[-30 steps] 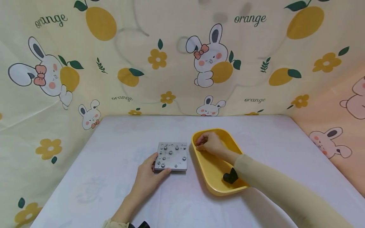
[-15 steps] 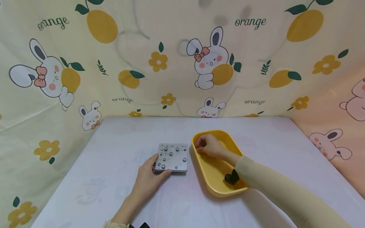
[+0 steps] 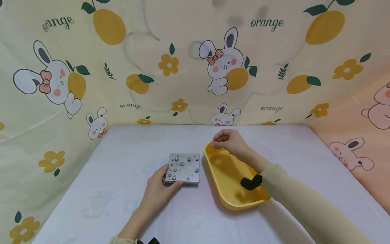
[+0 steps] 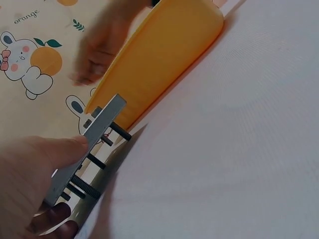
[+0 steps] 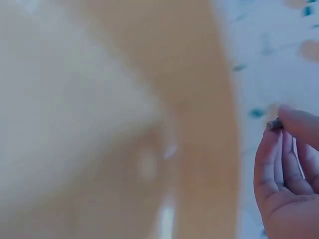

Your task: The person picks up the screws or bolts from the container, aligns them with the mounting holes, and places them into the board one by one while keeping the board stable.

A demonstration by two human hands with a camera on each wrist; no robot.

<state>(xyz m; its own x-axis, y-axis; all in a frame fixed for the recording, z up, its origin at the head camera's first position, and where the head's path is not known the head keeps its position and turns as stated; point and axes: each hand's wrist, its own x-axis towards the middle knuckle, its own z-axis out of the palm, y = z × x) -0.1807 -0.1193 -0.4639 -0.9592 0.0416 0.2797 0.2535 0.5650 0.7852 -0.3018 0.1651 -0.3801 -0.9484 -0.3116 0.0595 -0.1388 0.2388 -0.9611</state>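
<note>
My left hand [image 3: 159, 188] grips a square grey metal plate [image 3: 189, 168] at its near left corner, thumb along the near edge. Several socket-head screws show on the plate's top face. From the side, in the left wrist view, dark threaded shanks [image 4: 88, 186] stick out below the plate [image 4: 107, 117]. Over the far end of a yellow tray [image 3: 223, 198], my right hand [image 3: 230, 144] pinches a small grey metal screw [image 5: 273, 124] between thumb and forefinger. Most of that screw is hidden by the fingertips.
The tray stands on the white-covered table [image 3: 128, 145], just right of the plate. A black strap end [image 3: 251, 182] hangs from the right sleeve over the tray. Behind rises a printed cloth backdrop [image 3: 182, 34], with cloth sides left and right.
My right hand has risen out of the tray's far left corner to above its rim, the small screw now showing in its pinch. The left hand and plate have stayed in place.
</note>
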